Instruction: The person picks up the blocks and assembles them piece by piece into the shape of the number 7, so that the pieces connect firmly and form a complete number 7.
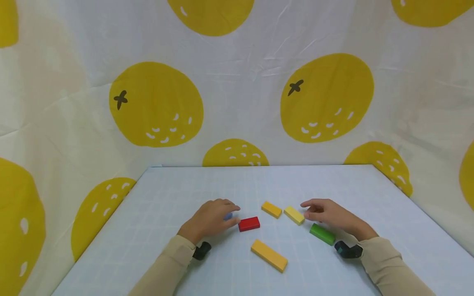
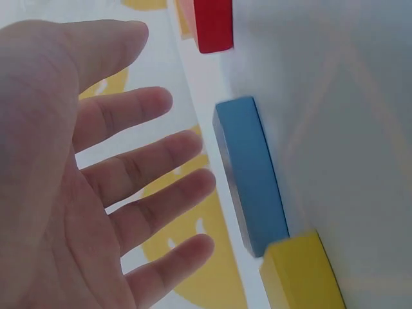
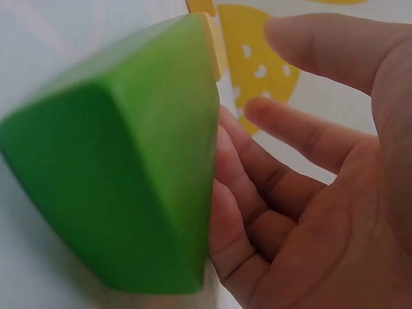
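My left hand hovers with its fingers spread and nothing in them. Partly hidden beneath it in the head view is a blue block; a yellow block shows beside that one in the left wrist view. A red block lies just right of the left thumb. At the right, my right hand has thumb and index finger apart, the other fingers loosely bent, holding nothing. Close to its fingertips lies a pale yellow block. Below the palm sits a green block, large in the right wrist view.
An orange-yellow block lies between the hands, left of the pale yellow one. Nearer the front is a longer orange-yellow block. The pale table ends at a hanging cloth printed with yellow fruit.
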{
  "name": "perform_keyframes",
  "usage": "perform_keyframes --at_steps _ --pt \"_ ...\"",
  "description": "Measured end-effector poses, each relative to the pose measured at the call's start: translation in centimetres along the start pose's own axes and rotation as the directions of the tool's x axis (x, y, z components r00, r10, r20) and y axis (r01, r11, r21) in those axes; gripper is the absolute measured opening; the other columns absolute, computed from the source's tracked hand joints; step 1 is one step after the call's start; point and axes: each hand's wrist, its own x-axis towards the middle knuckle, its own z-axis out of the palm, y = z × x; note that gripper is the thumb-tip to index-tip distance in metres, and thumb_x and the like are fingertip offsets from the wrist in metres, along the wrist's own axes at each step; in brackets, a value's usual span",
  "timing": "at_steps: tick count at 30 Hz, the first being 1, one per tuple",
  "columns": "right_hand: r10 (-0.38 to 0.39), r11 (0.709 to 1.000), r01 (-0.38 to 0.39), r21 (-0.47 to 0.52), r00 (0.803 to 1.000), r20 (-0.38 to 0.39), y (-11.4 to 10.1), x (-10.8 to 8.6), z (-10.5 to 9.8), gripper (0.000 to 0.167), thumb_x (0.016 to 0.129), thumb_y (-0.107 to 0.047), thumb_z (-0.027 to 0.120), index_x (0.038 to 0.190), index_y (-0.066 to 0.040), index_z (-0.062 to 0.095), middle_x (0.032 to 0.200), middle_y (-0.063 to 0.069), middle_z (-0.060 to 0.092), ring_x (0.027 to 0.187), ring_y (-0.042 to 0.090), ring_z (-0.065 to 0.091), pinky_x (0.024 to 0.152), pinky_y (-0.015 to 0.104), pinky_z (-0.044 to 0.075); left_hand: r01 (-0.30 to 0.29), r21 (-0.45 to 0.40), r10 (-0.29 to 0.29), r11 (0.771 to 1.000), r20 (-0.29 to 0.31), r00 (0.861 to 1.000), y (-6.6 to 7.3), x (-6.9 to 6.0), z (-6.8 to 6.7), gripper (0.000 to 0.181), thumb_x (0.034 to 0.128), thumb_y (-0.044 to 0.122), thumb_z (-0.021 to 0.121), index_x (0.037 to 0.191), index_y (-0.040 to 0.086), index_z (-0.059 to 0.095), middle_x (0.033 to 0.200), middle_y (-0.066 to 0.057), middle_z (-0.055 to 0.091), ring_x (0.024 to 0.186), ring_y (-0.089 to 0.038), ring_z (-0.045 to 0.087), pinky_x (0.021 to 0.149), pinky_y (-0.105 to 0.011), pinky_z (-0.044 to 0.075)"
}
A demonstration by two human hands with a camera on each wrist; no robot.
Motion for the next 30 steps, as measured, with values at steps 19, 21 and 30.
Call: perform_keyframes --at_steps 19,21,30 --pt "-0.008 0.999 0.008 -0.037 1.0 -0.011 0.5 -0.1 0.2 0.048 0.095 -0.038 0.068 0.134 -0.011 0.062 0.108 0.002 0.064 0.097 0.021 0.056 0.084 0.037 0.05 -0.009 -0.081 0.016 0.997 0.078 0.997 2.0 2.4 0.8 0.039 0.0954 0.045 0.064 0.128 0.025 0.07 0.116 0.007 0.067 0.105 -0.012 0.059 0.09 -0.035 0.054" --pt "-0.003 0.999 0.002 -0.038 1.0 -0.026 0.5 0.0 0.3 0.046 0.096 -0.038 0.068 0.133 -0.012 0.063 0.109 0.001 0.064 0.097 0.021 0.056 0.084 0.036 0.05 0.0 -0.095 0.009 0.996 0.093 0.996 2.0 2.4 0.8 0.039 0.0953 0.044 0.065 0.129 0.025 0.069 0.114 0.008 0.066 0.101 -0.01 0.058 0.088 -0.033 0.054" --pt "0.051 0.998 -0.048 0.041 0.995 -0.089 -0.5 0.1 0.3 0.043 0.097 -0.034 0.067 0.131 -0.009 0.063 0.095 0.004 0.065 0.082 0.022 0.058 0.072 0.034 0.052 -0.01 -0.147 0.026 0.989 0.105 0.994 1.5 2.2 0.6 0.038 0.0935 0.04 0.07 0.127 0.022 0.071 0.104 0.01 0.065 0.088 -0.005 0.054 0.08 -0.025 0.053"
